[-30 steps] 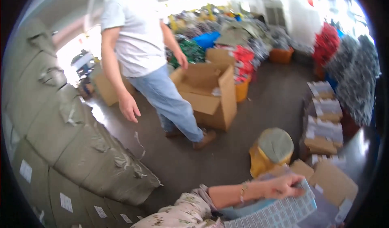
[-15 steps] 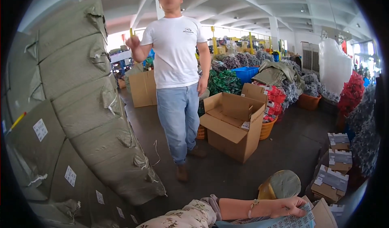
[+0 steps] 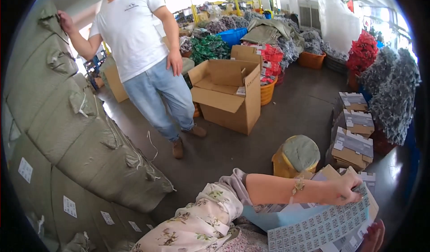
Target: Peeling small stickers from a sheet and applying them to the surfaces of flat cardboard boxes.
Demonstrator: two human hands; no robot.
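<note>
Pinching the upper right corner of a label sheet (image 3: 319,227), the left hand (image 3: 348,188) has its fingers curled closed at the lower right of the head view. The sheet, pale blue with rows of small dark-printed labels, hangs slanting from that grip toward the lower edge, over grey-and-brown cardboard (image 3: 350,242). The left forearm wears a bracelet (image 3: 298,187) and a floral sleeve (image 3: 192,220) bunched near the elbow. The right hand (image 3: 374,237) shows only partly, its painted nails just beside the cardboard (the rim of the picture cuts off the rest, so I cannot tell whether it grips anything).

Beyond the left forearm stands a yellow drum-shaped thing (image 3: 295,155) with a grey-green top. To its right, flattened cartons (image 3: 354,146) lie in piles along the floor (image 3: 215,171), near a bushy grey bundle (image 3: 389,93) and a red one further back.

Toward the middle is an open carton (image 3: 228,117), its front flap folded outward, with an orange basket (image 3: 268,93) of red packages just behind it. Left of the carton stands a co-worker (image 3: 134,36) in a white T-shirt and jeans, one hand raised at the stacked olive bales (image 3: 85,135) that fill the left side.
</note>
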